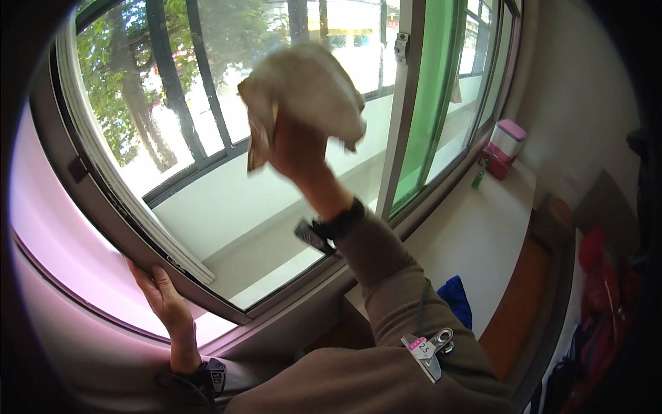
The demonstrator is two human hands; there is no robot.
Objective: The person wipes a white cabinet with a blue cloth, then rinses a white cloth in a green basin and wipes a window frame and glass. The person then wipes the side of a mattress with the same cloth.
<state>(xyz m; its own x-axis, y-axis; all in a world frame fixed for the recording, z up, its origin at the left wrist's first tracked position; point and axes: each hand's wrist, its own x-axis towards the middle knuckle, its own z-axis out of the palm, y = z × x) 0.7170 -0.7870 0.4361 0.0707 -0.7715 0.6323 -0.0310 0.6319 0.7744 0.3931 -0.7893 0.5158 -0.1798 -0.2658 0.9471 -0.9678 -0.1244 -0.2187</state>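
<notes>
My right hand is raised at the window, fingers wrapped in a crumpled off-white cloth. Cloth and hand are smeared by motion, and most of the fingers are hidden. The cloth overlaps the glass pane; I cannot tell whether it touches. At the lower left, my left hand grips the brown window sash, its thumb on the near face and the other fingers partly hidden behind the edge. A black strap with a small device is on each wrist.
Right of the sash stand a grey upright with a latch and a green-tinted pane. A white tabletop below holds a pink-and-white container and a blue cloth. A metal clip hangs on my clothing.
</notes>
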